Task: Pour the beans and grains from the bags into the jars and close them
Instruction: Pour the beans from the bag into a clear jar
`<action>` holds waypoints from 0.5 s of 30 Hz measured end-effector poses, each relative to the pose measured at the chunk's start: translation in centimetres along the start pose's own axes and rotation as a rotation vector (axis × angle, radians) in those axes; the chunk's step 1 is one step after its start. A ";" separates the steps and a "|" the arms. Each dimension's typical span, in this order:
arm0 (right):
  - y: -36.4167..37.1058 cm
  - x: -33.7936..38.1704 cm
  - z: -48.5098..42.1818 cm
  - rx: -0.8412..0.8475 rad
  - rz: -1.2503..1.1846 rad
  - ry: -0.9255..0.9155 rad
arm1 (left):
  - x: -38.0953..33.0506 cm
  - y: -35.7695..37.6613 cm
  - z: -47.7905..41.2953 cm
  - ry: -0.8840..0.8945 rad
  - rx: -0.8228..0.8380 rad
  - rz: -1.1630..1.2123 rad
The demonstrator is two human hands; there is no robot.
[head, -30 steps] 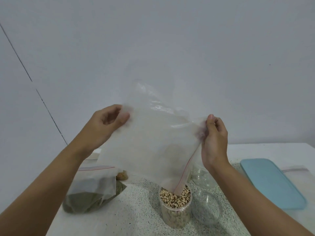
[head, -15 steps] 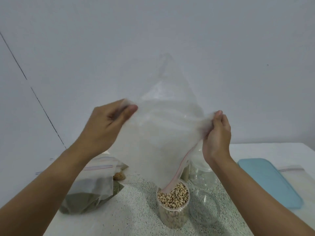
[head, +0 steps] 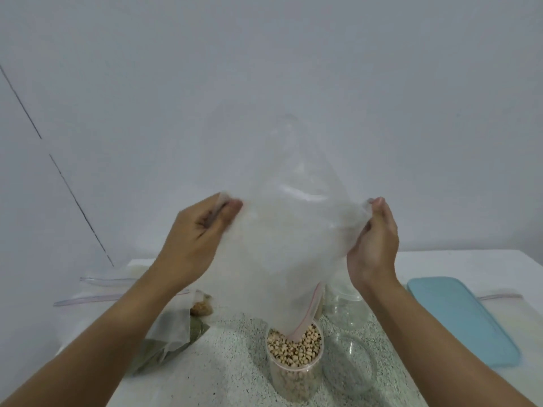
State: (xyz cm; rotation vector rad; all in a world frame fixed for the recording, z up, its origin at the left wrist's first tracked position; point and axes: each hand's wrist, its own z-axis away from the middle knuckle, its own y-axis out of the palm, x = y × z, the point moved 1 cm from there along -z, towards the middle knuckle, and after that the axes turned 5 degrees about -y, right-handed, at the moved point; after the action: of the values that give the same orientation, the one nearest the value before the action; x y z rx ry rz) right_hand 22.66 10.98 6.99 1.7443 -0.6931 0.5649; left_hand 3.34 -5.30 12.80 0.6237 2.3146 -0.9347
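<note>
A clear zip bag [head: 289, 239] hangs upside down, its red-striped mouth dipping into a clear jar [head: 294, 365] filled to the brim with pale black-eyed beans. My left hand [head: 195, 239] pinches the bag's left corner, and my right hand [head: 373, 245] pinches its right corner. The bag looks empty. An empty clear jar [head: 349, 368] stands just right of the filled one, and another empty jar [head: 346, 306] stands behind it.
On the left lie a bag of green lentils [head: 164, 345], a bag with brown grains [head: 201, 308] and flat zip bags [head: 97, 289]. A light blue lid [head: 458, 318] lies on the right of the speckled counter [head: 229, 371], over another zip bag [head: 499, 296].
Both hands lifted the bag's bottom corners a little higher, and its bottom now bulges upward into a peak. The bag's mouth stays in the bean jar.
</note>
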 end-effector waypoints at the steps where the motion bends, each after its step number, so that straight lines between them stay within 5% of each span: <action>1: 0.0 -0.1 -0.1 0.005 -0.008 -0.001 | 0.3 -0.1 -0.1 -0.018 -0.027 0.010; 15: 1.0 1.1 0.3 0.248 0.141 -0.024 | 1.1 -0.8 -0.5 -0.140 -0.023 0.028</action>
State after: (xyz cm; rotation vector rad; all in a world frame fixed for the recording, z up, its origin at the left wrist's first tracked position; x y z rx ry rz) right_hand 22.78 10.28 8.30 1.9443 -0.7942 0.7544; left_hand 1.88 -5.22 12.76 0.5613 2.1843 -0.9076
